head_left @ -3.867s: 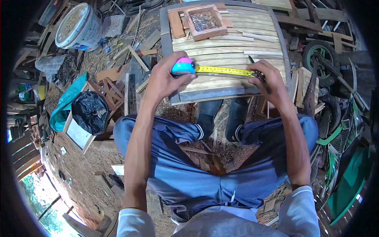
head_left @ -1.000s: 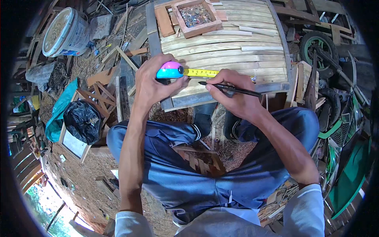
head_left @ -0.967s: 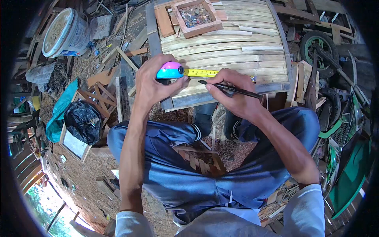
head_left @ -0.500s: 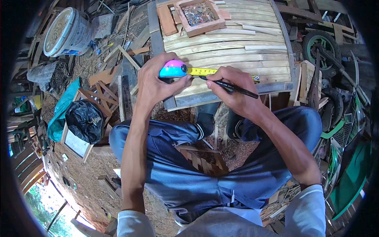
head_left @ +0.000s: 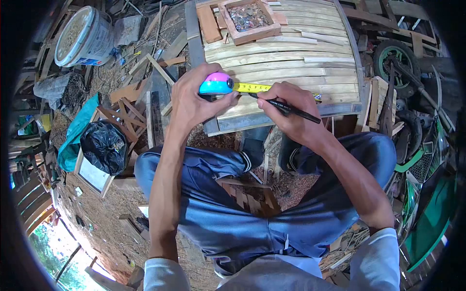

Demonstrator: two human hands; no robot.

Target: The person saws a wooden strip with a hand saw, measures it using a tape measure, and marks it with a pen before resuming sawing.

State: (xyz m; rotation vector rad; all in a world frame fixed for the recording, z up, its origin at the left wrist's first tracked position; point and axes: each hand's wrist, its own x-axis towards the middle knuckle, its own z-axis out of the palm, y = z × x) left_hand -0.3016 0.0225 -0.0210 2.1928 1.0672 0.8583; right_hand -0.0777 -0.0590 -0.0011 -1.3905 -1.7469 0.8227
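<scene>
My left hand (head_left: 191, 99) is closed around a pink and blue tape measure (head_left: 216, 86) near the front left of the slatted wooden table (head_left: 340, 89). Its yellow blade (head_left: 251, 88) runs out to the right over the slats and passes behind my right hand (head_left: 293, 109). That hand grips a black marker pen (head_left: 296, 111), its tip pointing left at the blade's lower edge close to the case. Whether the tip touches anything is too small to tell.
A wooden box frame (head_left: 250, 22) full of small bits stands at the table's back, beside a reddish wood block (head_left: 209, 24). Loose strips (head_left: 330, 60) lie on the slats. Left are a white bucket (head_left: 82, 39) and a black plastic bag (head_left: 104, 148); right, a wheel (head_left: 395, 60).
Table, tape measure and both hands appear slightly shifted to the right in view. Both grips stay the same.
</scene>
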